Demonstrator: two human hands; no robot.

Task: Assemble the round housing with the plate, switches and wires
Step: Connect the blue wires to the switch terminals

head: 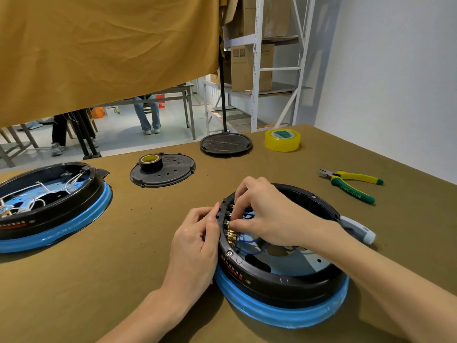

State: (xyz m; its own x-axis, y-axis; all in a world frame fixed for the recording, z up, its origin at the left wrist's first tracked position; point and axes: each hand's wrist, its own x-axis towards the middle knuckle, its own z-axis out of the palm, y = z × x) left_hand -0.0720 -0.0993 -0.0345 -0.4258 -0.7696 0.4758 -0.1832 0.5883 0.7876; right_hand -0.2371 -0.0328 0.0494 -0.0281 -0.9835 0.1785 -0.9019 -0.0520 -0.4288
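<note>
A round black housing [291,280] with a blue-wrapped base sits in front of me, right of centre. Blue wires [249,240] and brass switch terminals [231,233] show inside its left wall. My left hand [197,241] grips the housing's left rim from outside, fingers curled over the edge. My right hand [262,211] reaches in from above and pinches at the terminals on the inner wall. A perforated black plate [173,174] lies farther back on the table.
A second housing [61,209] with white wires sits at the left. Black tape roll [150,162] rests on the plate. Another round black cover [225,143], a yellow tape roll [282,139] and yellow-green pliers [353,184] lie at the back and right.
</note>
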